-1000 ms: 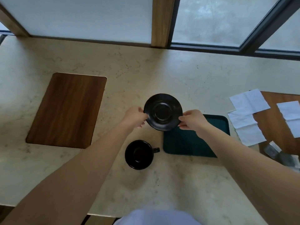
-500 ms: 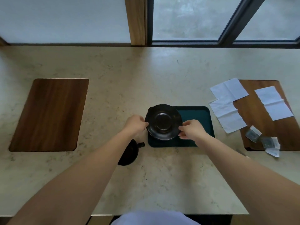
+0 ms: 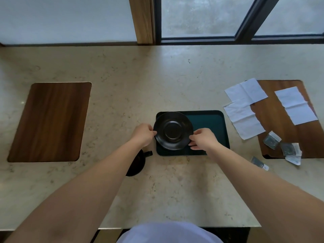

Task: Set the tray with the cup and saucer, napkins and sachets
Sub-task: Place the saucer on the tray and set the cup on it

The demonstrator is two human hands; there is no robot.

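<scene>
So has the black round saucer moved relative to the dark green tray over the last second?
Yes. The black round saucer, held by both hands, has shifted right and nearer, from past the dark green tray's left far corner to over its left end.

Two hands hold a black saucer over a green tray.

The left hand [image 3: 142, 135] and right hand [image 3: 203, 139] pinch the saucer [image 3: 173, 130] at the tray's [image 3: 208, 123] left end.

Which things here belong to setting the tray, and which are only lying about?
For the job: saucer held by left hand and right hand, tray, cup, napkins, sachets.
Lying about: left wooden board, right wooden board.
</scene>
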